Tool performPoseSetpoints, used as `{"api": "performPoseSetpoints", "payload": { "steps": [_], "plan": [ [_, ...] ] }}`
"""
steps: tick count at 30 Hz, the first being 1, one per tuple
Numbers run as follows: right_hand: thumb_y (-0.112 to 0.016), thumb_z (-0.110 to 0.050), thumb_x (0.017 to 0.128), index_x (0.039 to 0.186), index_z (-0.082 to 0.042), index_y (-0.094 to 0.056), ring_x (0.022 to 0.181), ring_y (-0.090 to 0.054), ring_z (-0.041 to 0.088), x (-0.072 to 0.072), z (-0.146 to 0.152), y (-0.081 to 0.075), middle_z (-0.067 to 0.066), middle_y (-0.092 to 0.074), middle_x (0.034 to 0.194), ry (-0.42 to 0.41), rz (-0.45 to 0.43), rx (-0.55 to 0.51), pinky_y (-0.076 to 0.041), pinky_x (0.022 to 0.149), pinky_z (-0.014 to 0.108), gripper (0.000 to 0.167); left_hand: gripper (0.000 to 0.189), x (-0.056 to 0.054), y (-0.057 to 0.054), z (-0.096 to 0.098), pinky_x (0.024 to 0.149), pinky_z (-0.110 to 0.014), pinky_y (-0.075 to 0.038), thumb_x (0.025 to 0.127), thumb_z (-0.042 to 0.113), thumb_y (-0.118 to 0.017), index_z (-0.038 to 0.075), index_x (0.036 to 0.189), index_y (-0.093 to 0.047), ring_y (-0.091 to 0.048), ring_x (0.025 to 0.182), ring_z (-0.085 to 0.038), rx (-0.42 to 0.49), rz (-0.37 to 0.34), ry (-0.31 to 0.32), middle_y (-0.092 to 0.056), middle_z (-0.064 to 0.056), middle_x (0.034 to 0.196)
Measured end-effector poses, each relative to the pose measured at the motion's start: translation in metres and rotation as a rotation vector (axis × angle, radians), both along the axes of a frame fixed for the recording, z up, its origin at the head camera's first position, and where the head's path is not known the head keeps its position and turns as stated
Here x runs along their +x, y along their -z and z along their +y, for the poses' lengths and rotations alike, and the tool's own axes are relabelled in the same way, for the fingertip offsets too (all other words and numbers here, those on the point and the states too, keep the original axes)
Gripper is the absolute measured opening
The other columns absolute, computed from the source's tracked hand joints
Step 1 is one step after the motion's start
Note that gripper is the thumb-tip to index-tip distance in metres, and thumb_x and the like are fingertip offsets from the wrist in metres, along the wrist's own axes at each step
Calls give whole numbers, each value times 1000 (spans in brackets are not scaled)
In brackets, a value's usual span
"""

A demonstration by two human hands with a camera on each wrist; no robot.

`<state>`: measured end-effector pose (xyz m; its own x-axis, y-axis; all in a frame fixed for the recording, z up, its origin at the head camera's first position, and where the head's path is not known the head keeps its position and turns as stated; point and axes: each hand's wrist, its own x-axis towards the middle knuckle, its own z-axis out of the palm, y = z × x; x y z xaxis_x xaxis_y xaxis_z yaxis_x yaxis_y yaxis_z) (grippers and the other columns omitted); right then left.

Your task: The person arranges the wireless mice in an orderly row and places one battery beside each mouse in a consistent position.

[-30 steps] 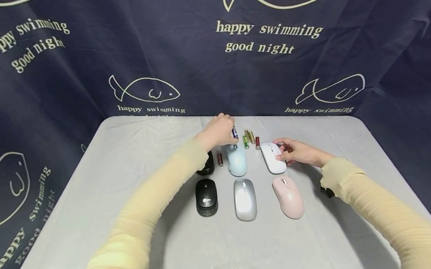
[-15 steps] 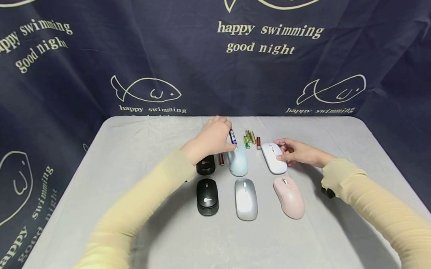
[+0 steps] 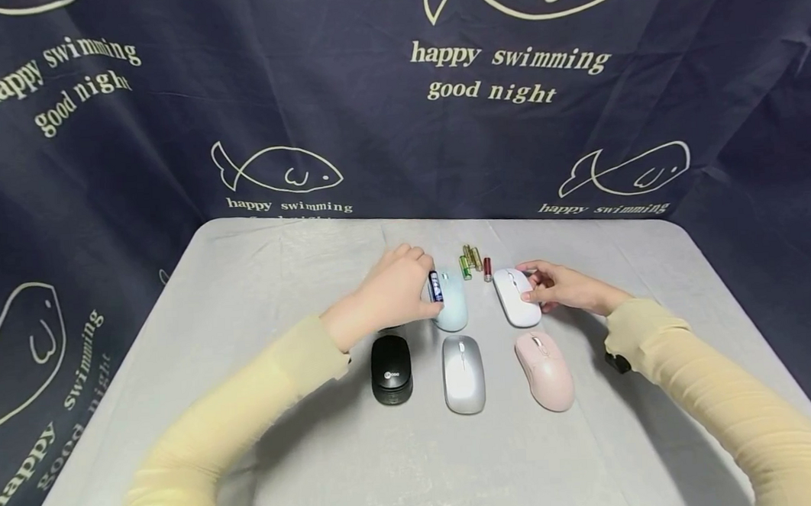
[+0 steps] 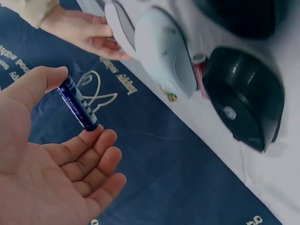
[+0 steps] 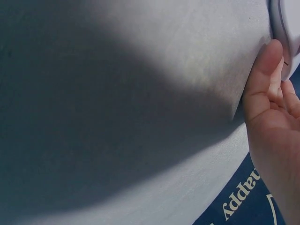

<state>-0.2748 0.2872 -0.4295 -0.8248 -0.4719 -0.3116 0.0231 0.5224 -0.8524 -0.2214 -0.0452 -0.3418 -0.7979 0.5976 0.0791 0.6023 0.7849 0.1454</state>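
Note:
Between thumb and fingertip my left hand (image 3: 393,288) pinches a blue battery (image 4: 78,104), its other fingers loosely bent in the left wrist view. In the head view this battery overlaps the left side of a light blue mouse (image 3: 453,304). A white mouse (image 3: 516,299) lies to the right, and my right hand (image 3: 562,287) holds its right edge with thumb and fingers. The right wrist view catches only a corner of that mouse. A black mouse (image 4: 243,96) and a red battery (image 4: 200,77) show in the left wrist view; my left hand mostly hides them from the head camera.
Several green and gold batteries (image 3: 472,257) and a dark red battery (image 3: 487,269) lie behind the mice. Nearer stand a black mouse (image 3: 391,368), a silver mouse (image 3: 463,376) and a pink mouse (image 3: 545,372). A dark blue curtain (image 3: 399,131) hangs beyond the grey-white table (image 3: 417,466).
My left hand has drawn the blue battery nearer and to the left, from the far end of the light blue mouse to its left side. The right hand has stayed at the white mouse.

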Motion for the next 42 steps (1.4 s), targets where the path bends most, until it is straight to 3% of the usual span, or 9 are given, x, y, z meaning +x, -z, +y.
{"api": "performPoseSetpoints", "payload": {
  "steps": [9, 23, 29, 34, 42],
  "plan": [
    [-66, -11, 87, 142, 2, -28, 80, -52, 12, 1, -1, -1, 15, -45, 102, -1, -13, -8, -53, 67, 32, 68, 54, 26, 17, -8, 86, -34, -42, 76, 48, -71, 5, 107, -62, -47, 93, -19, -43, -6, 32, -60, -4, 103],
    [-66, -9, 87, 142, 2, -29, 79, -51, 11, -1, -1, -1, 13, -44, 101, 10, -16, -9, -53, 66, 31, 67, 62, 51, 38, -5, 85, -34, -44, 74, 49, -73, 2, 113, -61, -50, 101, -22, -88, -36, 88, -61, -6, 109],
    [-65, -8, 88, 142, 2, -28, 78, -51, 11, -1, -1, -1, 13, -44, 100, 9, -15, -7, -53, 65, 30, 66, 56, 58, 50, -4, 79, -32, -44, 73, 50, -73, 4, 104, -63, -51, 95, -21, -115, 8, 122, -61, -4, 101],
    [-65, -9, 88, 142, 3, -28, 79, -51, 11, 0, -1, -1, 13, -44, 101, 7, -13, -7, -53, 65, 31, 66, 59, 62, 60, -4, 75, -29, -42, 72, 52, -71, 5, 106, -63, -49, 91, -18, -162, 26, 149, -59, -2, 95],
    [-66, -10, 87, 142, 2, -29, 78, -51, 12, 0, -1, -2, 14, -44, 101, 9, -13, -7, -53, 65, 31, 67, 61, 66, 66, -2, 75, -29, -42, 72, 54, -71, 5, 106, -63, -48, 89, -18, -216, 26, 177, -58, -2, 92]
  ]
}}
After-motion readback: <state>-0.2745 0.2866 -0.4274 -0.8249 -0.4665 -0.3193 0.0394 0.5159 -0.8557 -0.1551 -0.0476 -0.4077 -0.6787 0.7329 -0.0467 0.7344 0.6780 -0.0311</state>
